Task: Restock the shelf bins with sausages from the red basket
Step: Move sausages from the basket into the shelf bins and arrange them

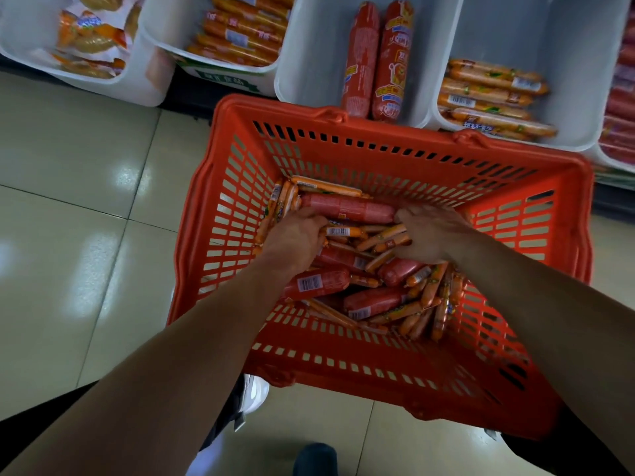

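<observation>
A red plastic basket (378,372) sits on the floor below the shelf, holding several red and orange sausages. Both my hands reach down into it. My left hand (295,235) has its fingers curled over the left end of a large red sausage (347,209) lying across the pile. My right hand (431,233) curls over that sausage's right end. Thin orange sausages (381,237) lie between my hands. White shelf bins run along the top; one bin (309,63) holds two big red sausages (374,60).
Further white bins hold orange sausage packs at right (491,97), orange sticks at centre-left (240,32) and bagged snacks at far left (89,39). Beige tiled floor (86,218) spreads to the left. My white shoe (254,393) shows under the basket's near edge.
</observation>
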`<action>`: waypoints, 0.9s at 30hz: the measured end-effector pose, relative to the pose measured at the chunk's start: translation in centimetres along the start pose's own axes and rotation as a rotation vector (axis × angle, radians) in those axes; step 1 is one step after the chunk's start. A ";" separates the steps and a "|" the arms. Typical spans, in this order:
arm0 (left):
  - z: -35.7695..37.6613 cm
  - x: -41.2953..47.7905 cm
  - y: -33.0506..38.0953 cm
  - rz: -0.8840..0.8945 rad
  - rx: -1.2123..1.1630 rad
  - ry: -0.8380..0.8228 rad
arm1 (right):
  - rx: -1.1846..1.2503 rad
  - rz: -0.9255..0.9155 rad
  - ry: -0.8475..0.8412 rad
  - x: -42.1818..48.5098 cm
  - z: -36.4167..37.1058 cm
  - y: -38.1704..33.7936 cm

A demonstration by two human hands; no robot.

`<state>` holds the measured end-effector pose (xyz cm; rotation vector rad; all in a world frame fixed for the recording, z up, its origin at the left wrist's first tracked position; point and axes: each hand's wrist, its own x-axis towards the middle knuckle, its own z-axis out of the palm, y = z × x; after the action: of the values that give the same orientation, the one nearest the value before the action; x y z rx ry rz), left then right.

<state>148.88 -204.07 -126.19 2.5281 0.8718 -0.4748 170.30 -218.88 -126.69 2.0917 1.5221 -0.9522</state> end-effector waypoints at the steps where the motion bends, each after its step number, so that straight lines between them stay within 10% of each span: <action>1: 0.4 0.5 -0.1 0.040 0.032 -0.022 | -0.005 -0.009 -0.013 0.1 -0.1 0.1; 18: 0.2 1.4 -0.8 0.263 0.323 -0.146 | 0.101 -0.096 -0.256 1.2 -0.1 -0.9; 27: -2.6 0.0 1.7 0.116 -0.015 -0.212 | -0.069 -0.109 0.013 -3.0 -0.7 -1.1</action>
<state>150.43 -203.99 -123.55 2.4428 0.6446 -0.6815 168.93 -220.07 -123.97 1.9884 1.6664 -0.9122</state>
